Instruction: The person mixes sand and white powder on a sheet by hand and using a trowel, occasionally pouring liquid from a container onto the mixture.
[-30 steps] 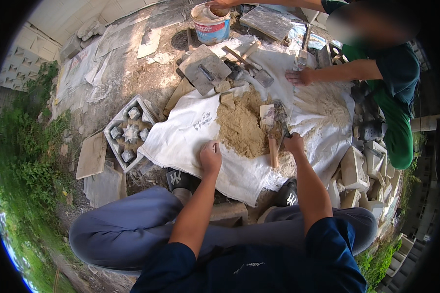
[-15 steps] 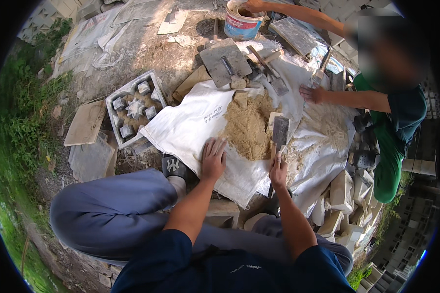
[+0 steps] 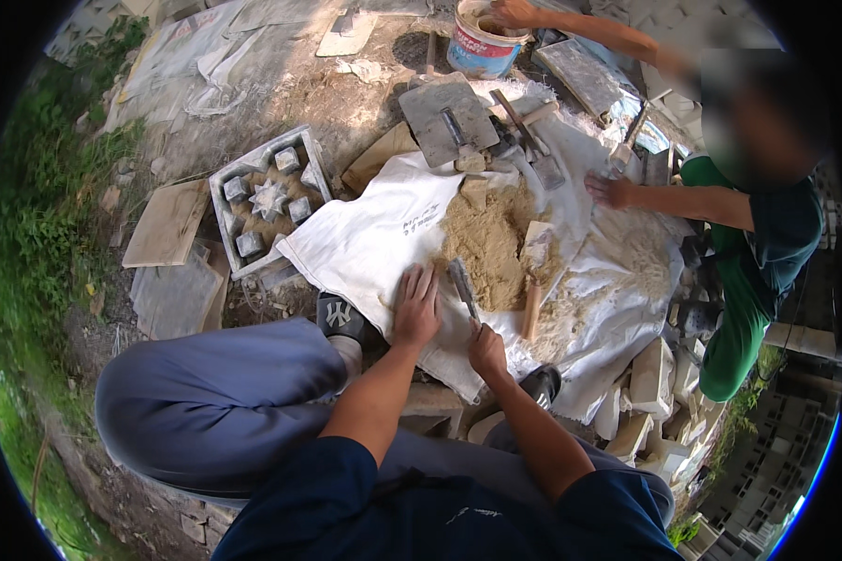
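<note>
My left hand (image 3: 416, 307) lies flat on a white woven sack (image 3: 355, 224), fingers stretched out, left of a mound of damp sand (image 3: 488, 248). In my right hand (image 3: 486, 352) is the handle of a flat-bladed trowel (image 3: 462, 284). Its narrow blade is turned nearly edge-on and meets the left edge of the sand. A second trowel with a wooden handle (image 3: 531, 310) rests on the right side of the mound, apart from my hand. Past the sand lies a square plastering float (image 3: 449, 120), and a hammer (image 3: 519, 123) is beside it.
Left stands a square mould (image 3: 269, 201) with a star-shaped piece and blocks inside. Boards (image 3: 166, 222) lean beside it. A co-worker at the right has one hand (image 3: 610, 190) on the sheet, another in a paint bucket (image 3: 485, 42). Concrete pieces (image 3: 650, 374) are piled at near right.
My right hand has moved left with the flat trowel, off the wooden-handled trowel, and turned the blade toward its edge. My left hand stays on the sack.
</note>
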Demonstrator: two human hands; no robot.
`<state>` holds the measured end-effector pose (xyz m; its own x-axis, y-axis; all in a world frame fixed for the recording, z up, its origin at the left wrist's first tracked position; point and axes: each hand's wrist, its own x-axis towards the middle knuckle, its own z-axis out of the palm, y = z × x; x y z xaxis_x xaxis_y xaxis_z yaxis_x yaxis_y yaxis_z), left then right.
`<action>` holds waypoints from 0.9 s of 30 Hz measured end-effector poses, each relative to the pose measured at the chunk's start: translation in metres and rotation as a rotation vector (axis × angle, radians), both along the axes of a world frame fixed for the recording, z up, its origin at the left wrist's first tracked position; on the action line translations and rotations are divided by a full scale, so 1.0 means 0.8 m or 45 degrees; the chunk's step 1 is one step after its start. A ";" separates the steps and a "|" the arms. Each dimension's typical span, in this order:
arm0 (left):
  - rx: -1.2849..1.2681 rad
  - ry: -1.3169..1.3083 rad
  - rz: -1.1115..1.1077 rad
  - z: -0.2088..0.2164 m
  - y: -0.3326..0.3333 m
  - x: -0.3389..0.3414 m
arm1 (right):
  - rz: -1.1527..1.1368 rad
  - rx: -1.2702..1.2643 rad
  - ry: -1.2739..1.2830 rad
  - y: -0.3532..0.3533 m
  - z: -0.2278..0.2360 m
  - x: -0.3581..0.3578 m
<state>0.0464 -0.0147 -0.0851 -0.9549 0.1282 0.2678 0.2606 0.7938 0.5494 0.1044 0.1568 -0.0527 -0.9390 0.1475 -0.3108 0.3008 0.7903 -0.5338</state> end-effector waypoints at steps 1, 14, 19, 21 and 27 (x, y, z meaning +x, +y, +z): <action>-0.030 0.010 -0.004 -0.001 -0.003 -0.001 | 0.011 0.001 0.031 0.000 -0.006 -0.001; -0.063 -0.010 0.065 0.008 -0.001 -0.001 | 0.092 0.022 0.073 0.005 -0.006 0.002; -0.104 -0.007 0.063 0.002 -0.004 0.001 | 0.054 -0.087 -0.019 -0.003 0.005 -0.003; -0.073 0.045 0.065 -0.003 -0.008 -0.001 | 0.030 -0.145 -0.001 -0.007 0.020 -0.013; -0.058 0.040 0.062 0.001 -0.001 -0.002 | -0.007 -0.115 0.087 0.000 0.026 -0.012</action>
<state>0.0446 -0.0156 -0.0840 -0.9516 0.0947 0.2923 0.2376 0.8299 0.5047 0.0945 0.1566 -0.0321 -0.9576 0.1269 -0.2587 0.2656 0.7364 -0.6222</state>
